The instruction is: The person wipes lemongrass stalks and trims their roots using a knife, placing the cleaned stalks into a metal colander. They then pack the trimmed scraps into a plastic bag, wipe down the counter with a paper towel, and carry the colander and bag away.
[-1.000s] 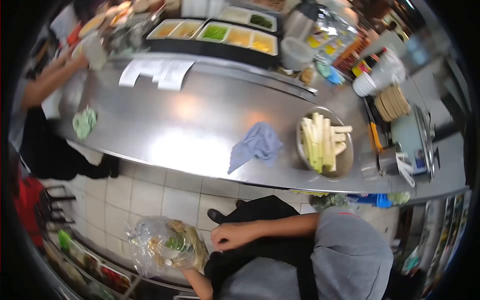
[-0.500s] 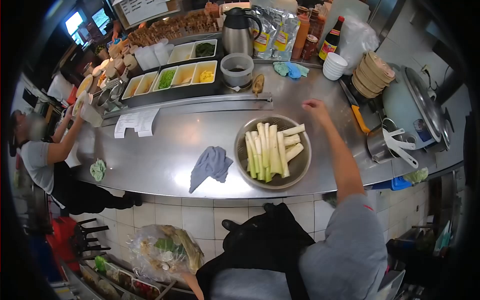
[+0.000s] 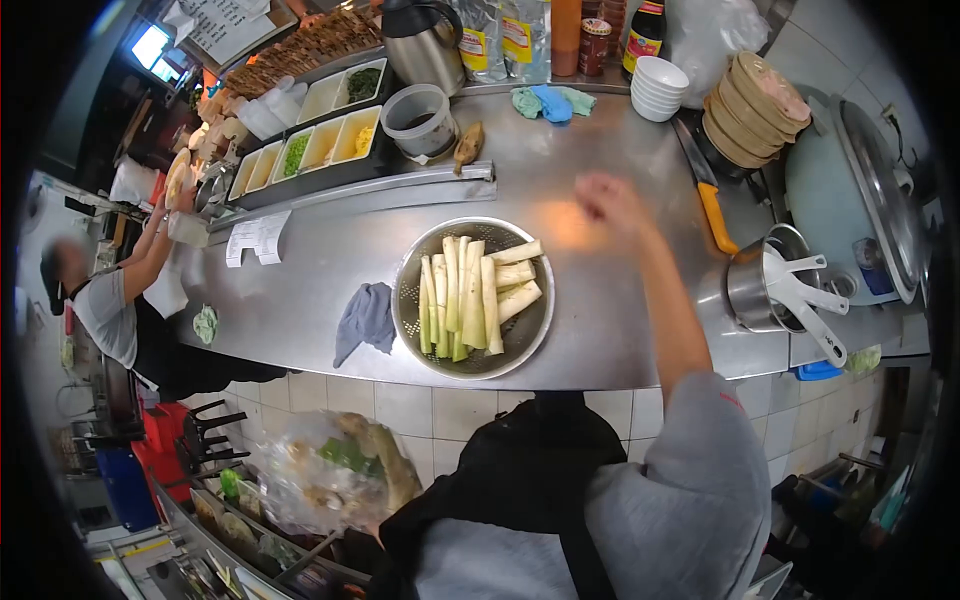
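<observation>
My right hand (image 3: 608,198) hovers above the steel counter (image 3: 600,300), right of a metal colander (image 3: 545,318). It is blurred, so I cannot make out its fingers; no object shows in it. Cut leek stalks (image 3: 468,295), white to pale green, lie in the colander. Low on the left, a clear plastic bag (image 3: 310,475) with leafy vegetable scraps hangs from my left hand (image 3: 378,532). That hand is closed on the bag, mostly hidden behind it and my apron. A grey-blue cloth (image 3: 365,322) touches or nearly touches the colander's left side.
An orange-handled knife (image 3: 712,215) lies on the right, near saucepans (image 3: 760,285) and stacked white bowls (image 3: 660,85). Food containers (image 3: 310,150) and a thermal jug (image 3: 422,50) line the back. Another person (image 3: 110,310) works at the left. Open ingredient bins (image 3: 235,530) stand lower left.
The view has shifted, so the counter items sit further left. My right hand has moved slightly and is now blurred. The bag stays in my left hand.
</observation>
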